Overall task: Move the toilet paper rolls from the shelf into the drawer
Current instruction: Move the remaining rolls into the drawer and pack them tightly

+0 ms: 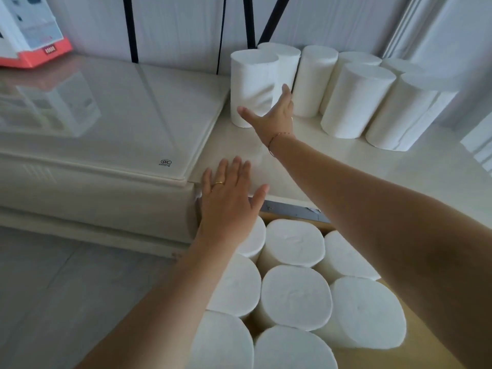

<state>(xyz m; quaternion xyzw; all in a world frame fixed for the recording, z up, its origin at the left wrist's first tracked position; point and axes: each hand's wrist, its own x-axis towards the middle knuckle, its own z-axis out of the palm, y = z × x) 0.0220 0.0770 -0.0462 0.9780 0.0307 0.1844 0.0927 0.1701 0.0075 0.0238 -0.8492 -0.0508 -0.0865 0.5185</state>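
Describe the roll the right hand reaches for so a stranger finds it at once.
On the white shelf above the open drawer, upright toilet paper rolls stand along the back wall. The target roll is the leftmost, beside the glossy raised slab; alone among them, it has the right hand spread across its lower front.

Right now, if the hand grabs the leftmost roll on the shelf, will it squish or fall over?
It will probably squish: the toilet paper roll already shows soft creases low on its side. It likely feels light, being all paper. Standing upright, taller than wide, it might tip if the right hand pushes near its top.
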